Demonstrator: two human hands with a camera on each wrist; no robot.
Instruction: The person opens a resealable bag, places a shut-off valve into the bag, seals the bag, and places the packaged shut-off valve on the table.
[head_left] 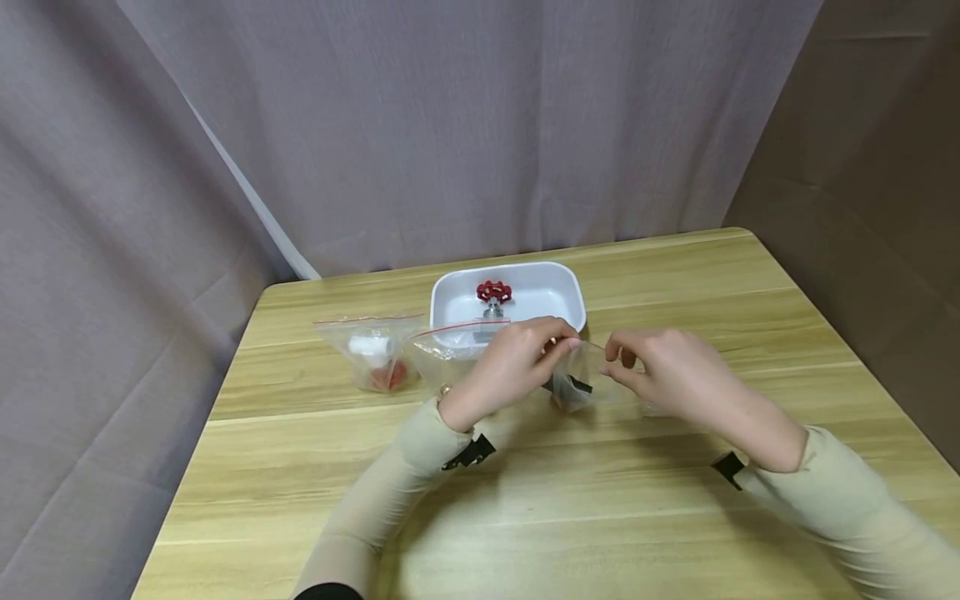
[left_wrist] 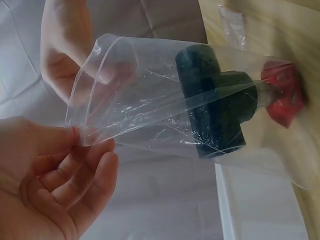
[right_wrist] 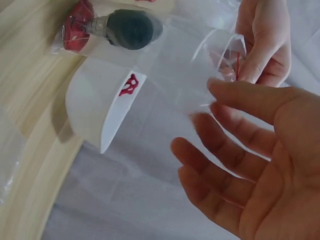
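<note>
A clear zip bag (left_wrist: 150, 65) hangs upside its contents near the tabletop. Inside is a valve with a dark T-shaped body (left_wrist: 215, 100), a metal stem and a red handwheel (left_wrist: 284, 92) at the bottom. My left hand (head_left: 517, 358) pinches one corner of the bag's mouth between thumb and finger. My right hand (head_left: 667, 367) is at the opposite side of the mouth. In the right wrist view its fingers are loosely bent, with a small gap between thumb and forefinger (right_wrist: 225, 117) at the film's edge.
Behind my hands stands a white tray (head_left: 567, 287) holding a valve with a red handwheel (head_left: 493, 292). To the left are a zip bag with a white fitting (head_left: 371, 347) and a red part, and another zip bag (head_left: 427, 354). A small clear bag (left_wrist: 232, 25) lies at right.
</note>
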